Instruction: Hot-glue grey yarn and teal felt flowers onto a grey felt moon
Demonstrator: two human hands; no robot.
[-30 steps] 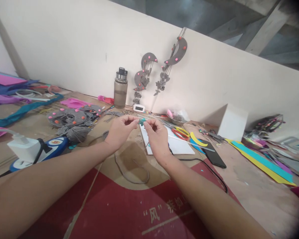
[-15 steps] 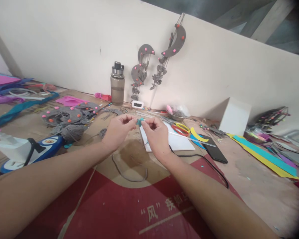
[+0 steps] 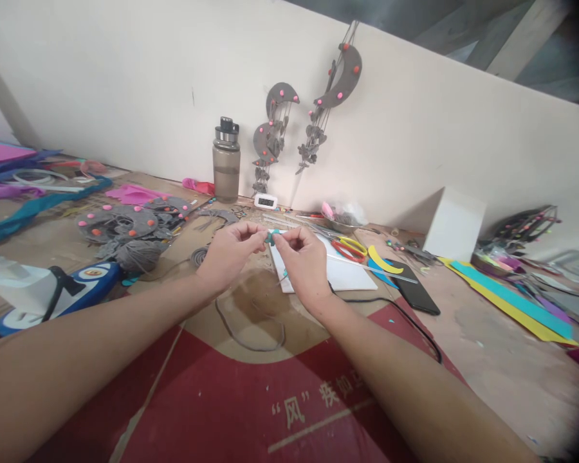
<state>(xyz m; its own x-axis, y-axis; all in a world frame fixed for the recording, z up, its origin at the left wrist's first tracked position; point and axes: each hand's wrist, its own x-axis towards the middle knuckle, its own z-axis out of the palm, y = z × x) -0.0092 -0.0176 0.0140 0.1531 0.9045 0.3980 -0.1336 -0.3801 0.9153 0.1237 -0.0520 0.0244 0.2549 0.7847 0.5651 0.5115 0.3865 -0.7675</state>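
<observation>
A small teal piece [image 3: 272,236], perhaps felt or paper, is pinched between my two hands; its exact shape is mostly covered by fingertips. My left hand [image 3: 231,253] grips its left side between thumb and forefinger. From the right, my right hand [image 3: 302,262] holds it the same way. Below them a grey cord [image 3: 258,349] lies in a loose curve on the cardboard [image 3: 212,411]. Under and behind my right hand is a white board [image 3: 352,275]. Scissors [image 3: 350,249] with red and yellow handles rest on that board, beside a yellow crescent [image 3: 385,260].
A black phone [image 3: 417,292] and a cable [image 3: 405,308] lie at right. Near the wall stand a water bottle [image 3: 226,164] and a small digital clock [image 3: 265,201]. Grey crescent hangings [image 3: 340,77] hang there. At left are grey yarn [image 3: 139,256] and a blue power strip [image 3: 94,283].
Both hands stay almost in place, still pinching the teal piece, which looks slightly turned between the fingertips. The view has shifted very slightly.
</observation>
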